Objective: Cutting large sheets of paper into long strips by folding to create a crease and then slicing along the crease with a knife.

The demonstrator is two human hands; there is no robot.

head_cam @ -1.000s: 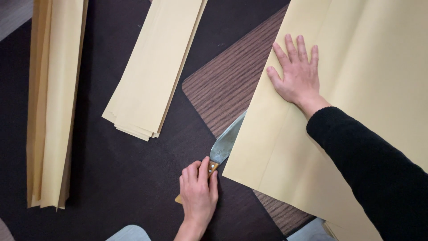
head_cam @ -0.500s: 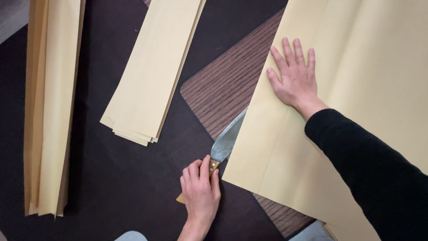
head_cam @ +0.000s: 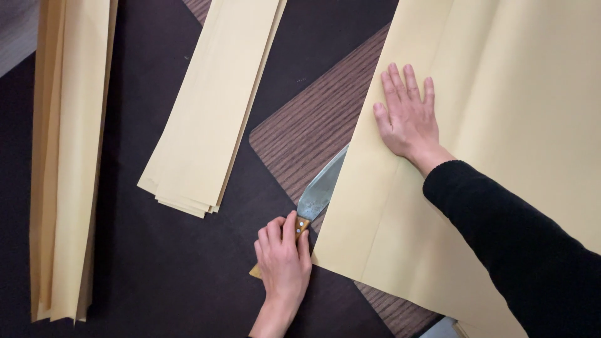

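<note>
The left hand (head_cam: 283, 256) gripped a knife (head_cam: 319, 191) entering the big folded sheet (head_cam: 501, 125) at six o'clock; the right hand (head_cam: 410, 116) lay open on it; cut strips (head_cam: 216, 106) were stacked at ten o'clock, most of the fold uncut

The knife (head_cam: 320, 189) blade's far part is hidden under the big paper sheet (head_cam: 501, 125), itself cut off.

Dark tabletop (head_cam: 169, 275) free between paper stacks (head_cam: 216, 106).
</note>
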